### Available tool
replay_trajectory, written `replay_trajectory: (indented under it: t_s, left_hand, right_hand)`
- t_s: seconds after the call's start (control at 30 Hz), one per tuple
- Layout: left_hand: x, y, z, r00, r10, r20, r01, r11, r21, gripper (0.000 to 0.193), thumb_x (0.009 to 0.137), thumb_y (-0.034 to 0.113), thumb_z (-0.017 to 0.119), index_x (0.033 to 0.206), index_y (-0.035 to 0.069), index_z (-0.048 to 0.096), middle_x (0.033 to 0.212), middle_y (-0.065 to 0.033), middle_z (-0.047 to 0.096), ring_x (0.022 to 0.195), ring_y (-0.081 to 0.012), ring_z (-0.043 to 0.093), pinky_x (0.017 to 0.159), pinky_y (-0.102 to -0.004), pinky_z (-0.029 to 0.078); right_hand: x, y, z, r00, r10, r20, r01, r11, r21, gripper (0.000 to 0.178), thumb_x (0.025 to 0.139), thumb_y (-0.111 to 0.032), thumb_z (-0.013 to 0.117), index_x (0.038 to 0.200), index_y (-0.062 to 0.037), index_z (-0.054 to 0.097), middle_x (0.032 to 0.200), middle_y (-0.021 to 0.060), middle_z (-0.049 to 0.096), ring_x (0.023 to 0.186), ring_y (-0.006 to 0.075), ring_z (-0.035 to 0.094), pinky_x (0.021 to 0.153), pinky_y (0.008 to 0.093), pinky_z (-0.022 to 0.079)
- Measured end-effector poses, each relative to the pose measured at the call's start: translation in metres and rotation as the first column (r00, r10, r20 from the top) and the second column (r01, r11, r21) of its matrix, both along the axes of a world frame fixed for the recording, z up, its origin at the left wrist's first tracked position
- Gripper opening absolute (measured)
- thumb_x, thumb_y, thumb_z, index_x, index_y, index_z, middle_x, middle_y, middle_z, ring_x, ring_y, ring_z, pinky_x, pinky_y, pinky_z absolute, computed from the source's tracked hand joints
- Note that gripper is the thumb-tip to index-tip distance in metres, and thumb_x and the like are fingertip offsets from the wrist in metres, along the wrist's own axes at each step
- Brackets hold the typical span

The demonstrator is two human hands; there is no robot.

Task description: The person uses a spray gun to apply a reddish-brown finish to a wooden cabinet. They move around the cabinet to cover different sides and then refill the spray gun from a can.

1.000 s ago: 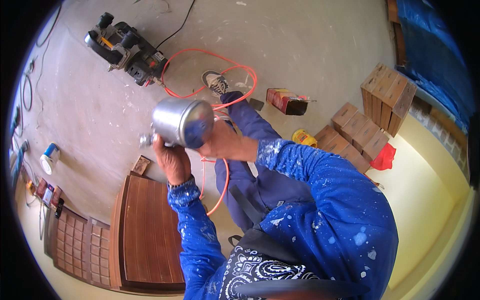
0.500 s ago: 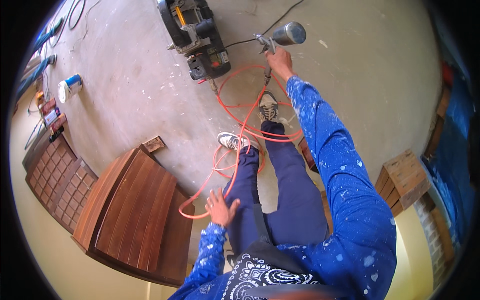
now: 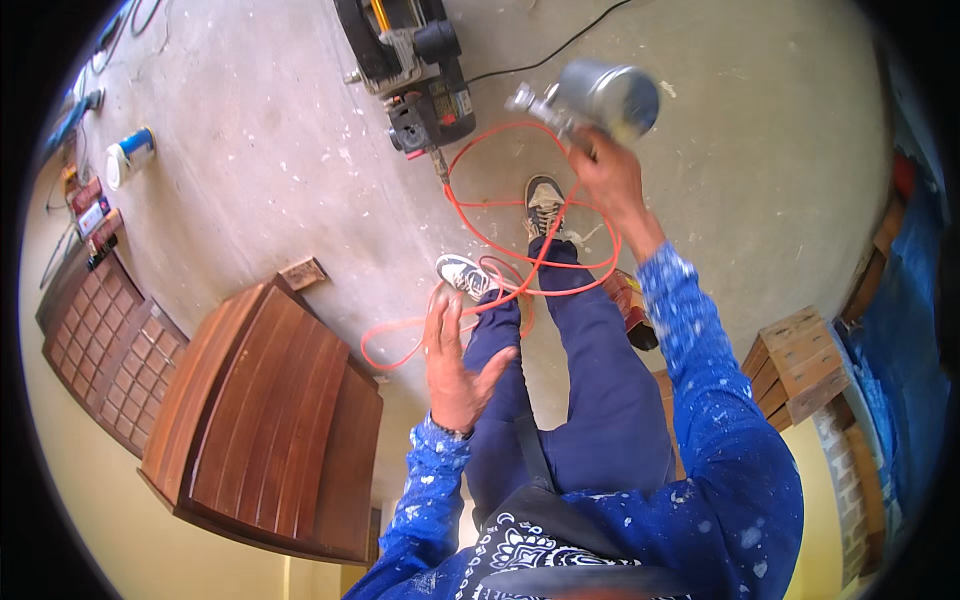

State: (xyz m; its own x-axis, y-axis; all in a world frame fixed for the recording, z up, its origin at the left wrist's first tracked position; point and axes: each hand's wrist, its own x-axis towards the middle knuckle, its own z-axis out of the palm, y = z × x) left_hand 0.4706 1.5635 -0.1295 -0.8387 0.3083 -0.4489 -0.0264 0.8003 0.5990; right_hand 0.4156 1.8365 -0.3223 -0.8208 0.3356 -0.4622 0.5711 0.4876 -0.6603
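My right hand [image 3: 612, 185] is wrapped round the handle of a paint spray gun [image 3: 612, 98], slightly blurred, with a silver metal cup. An orange air hose [image 3: 590, 291] lies in loops over and around my shoes and legs. One end of it joins a black air compressor [image 3: 435, 112] on the floor ahead; the gun's end of the hose is partly hidden by my hand. Over my left thigh, my left hand [image 3: 458, 375] is raised with its thumb and fingers apart, holding nothing. Behind its fingertips runs a loop of the hose.
At the left stands a brown slatted wooden piece [image 3: 275, 415], with a gridded wooden panel [image 3: 110, 335] beyond it. A blue and white can [image 3: 130, 157] is farther off. A wooden crate [image 3: 800, 362] and blue sheeting [image 3: 905, 350] are at the right. A black cable [image 3: 550, 57] crosses the floor.
The spray gun has come closer and moved slightly right in my right hand. My left hand has lifted up and forward. The hose loops have shifted.
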Motion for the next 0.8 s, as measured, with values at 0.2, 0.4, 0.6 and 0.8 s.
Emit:
replay_trajectory:
  t_s: [0.2,0.4,0.6,0.8]
  left_hand:
    - [-0.103,0.069,0.073,0.890,-0.332,-0.312,0.364,0.930,0.050,0.103,0.060,0.019,0.093,0.150,0.010,0.043,0.151,-0.0208,0.042,0.134,-0.0410,0.046,0.106,-0.0490,0.044]
    - [-0.083,0.074,0.144,0.601,-0.687,-0.408,0.749,0.663,-0.012,0.085,0.065,0.020,0.089,0.140,0.006,0.052,0.129,-0.0195,0.052,0.112,-0.0379,0.056,0.094,-0.0473,0.047]
    - [-0.019,0.072,0.189,0.246,-0.795,-0.555,0.957,0.290,0.010,0.083,0.068,0.021,0.085,0.140,0.001,0.050,0.130,-0.0227,0.050,0.114,-0.0409,0.054,0.096,-0.0490,0.046]
    - [0.072,0.108,0.186,0.188,-0.715,-0.673,0.978,0.203,0.057,0.082,0.068,0.019,0.086,0.140,0.000,0.050,0.135,-0.0245,0.049,0.119,-0.0432,0.052,0.099,-0.0512,0.045]
  right_hand:
    - [0.055,-0.041,0.145,0.865,0.294,-0.406,-0.291,0.954,0.070,0.021,0.078,-0.013,0.070,0.099,-0.0113,0.070,0.091,0.0085,0.066,0.083,0.0291,0.068,0.066,0.0394,0.054]
    - [0.147,-0.085,0.224,0.876,0.077,-0.475,-0.087,0.996,0.000,0.033,0.070,-0.014,0.078,0.101,-0.0135,0.069,0.088,0.0042,0.064,0.081,0.0264,0.065,0.065,0.0391,0.054]
    - [0.253,-0.133,0.281,0.777,-0.292,-0.557,0.231,0.956,-0.180,0.033,0.069,-0.019,0.083,0.098,-0.0089,0.070,0.086,0.0081,0.065,0.083,0.0296,0.066,0.066,0.0418,0.053]
    - [0.345,-0.144,0.309,0.720,-0.486,-0.495,0.498,0.859,-0.119,0.034,0.076,-0.024,0.084,0.101,-0.0064,0.071,0.087,0.0142,0.070,0.078,0.0339,0.068,0.069,0.0429,0.054]
